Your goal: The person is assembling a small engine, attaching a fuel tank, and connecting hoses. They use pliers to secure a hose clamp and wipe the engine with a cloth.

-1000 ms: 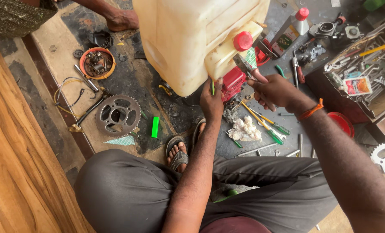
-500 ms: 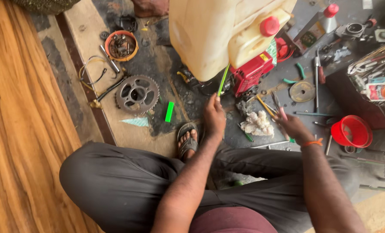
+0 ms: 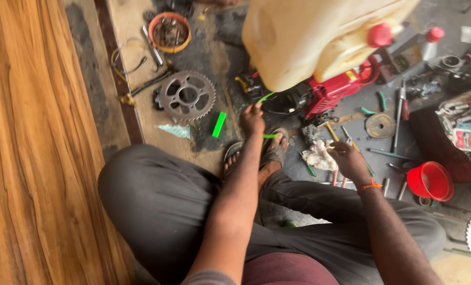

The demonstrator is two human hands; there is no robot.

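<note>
head view looks down over our crossed legs to a grimy workshop floor. our left hand is pinched shut on a thin green tube that curves up toward the black underside of the red engine unit; holding it near its end keeps the tip steady close to the machine. our right hand hangs loose and half curled, gripping nothing that we can see, just beside a crumpled pale rag and some screwdrivers lying within easy reach. a big cream plastic tank with a red cap sits on top of the engine.

around us the floor is dark, stained concrete strewn with parts: a steel sprocket, a short green strip, an orange bowl of small hardware, a red cup and a round disc. wood-grain panelling runs along the left.
</note>
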